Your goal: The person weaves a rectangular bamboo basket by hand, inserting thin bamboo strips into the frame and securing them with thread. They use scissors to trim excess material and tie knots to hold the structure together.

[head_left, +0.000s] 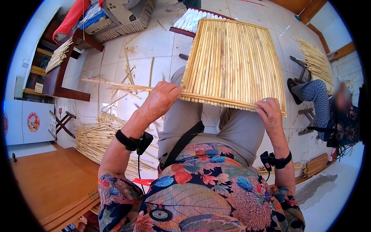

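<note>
Reed panel: a mat of pale, straight stalks bound side by side, the panel (235, 62) lies at 1 o'clock, its near edge above the wearer's knees.
Left hand: at 10 o'clock, the left hand (162, 96) is closed around a long stalk (218, 99) at the panel's near left corner; the stalk's thin end sticks out toward 9 o'clock.
Right hand: at 3 o'clock, the right hand (269, 110), a ring on one finger, pinches the same stalk against the panel's near edge, thumb and fingers nearly together.
Loose stalks: a heap (98, 141) spreads over the tiled floor at 8 o'clock; a bundle (315, 58) rests at 2 o'clock.
Company: a seated person in patterned trousers (319, 98) appears at 3 o'clock.
Furnishings: a folding stool (63, 124) stands at 9 o'clock, a fringed sofa (125, 17) at 11.
</note>
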Motion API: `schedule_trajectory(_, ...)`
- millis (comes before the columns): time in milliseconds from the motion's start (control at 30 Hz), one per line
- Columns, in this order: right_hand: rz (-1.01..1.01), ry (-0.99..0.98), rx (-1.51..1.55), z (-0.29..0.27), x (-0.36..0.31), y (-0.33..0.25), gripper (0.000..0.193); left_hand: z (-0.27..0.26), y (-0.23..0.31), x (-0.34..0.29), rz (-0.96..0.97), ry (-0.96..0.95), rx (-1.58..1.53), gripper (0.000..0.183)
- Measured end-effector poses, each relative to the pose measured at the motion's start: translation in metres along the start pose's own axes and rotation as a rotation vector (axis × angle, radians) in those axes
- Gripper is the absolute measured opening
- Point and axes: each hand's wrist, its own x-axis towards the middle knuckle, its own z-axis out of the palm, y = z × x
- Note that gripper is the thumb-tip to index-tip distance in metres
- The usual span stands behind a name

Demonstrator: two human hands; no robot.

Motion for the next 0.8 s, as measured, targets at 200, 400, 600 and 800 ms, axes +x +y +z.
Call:
schedule_trajectory(200, -0.01, -0.001, 0.001, 0.002, 0.0, 0.002, 0.024, 0.005, 0.002, -0.004, -0.069, 0.06, -0.054, 0.022)
schedule_trajectory(400, -0.009, -0.002, 0.015, 0.002, -0.001, 0.001, 0.024, 0.005, 0.003, -0.006, -0.091, 0.064, -0.044, 0.023)
schedule_trajectory(600, -0.045, 0.014, 0.008, 0.006, -0.003, 0.012, 0.022, -0.003, 0.016, 0.004, -0.022, 0.143, 0.121, 0.03)
schedule_trajectory(800, -0.038, 0.017, 0.024, 0.004, -0.002, 0.009, 0.02, 0.009, 0.06, 0.042, 0.154, 0.163, -0.023, 0.032)
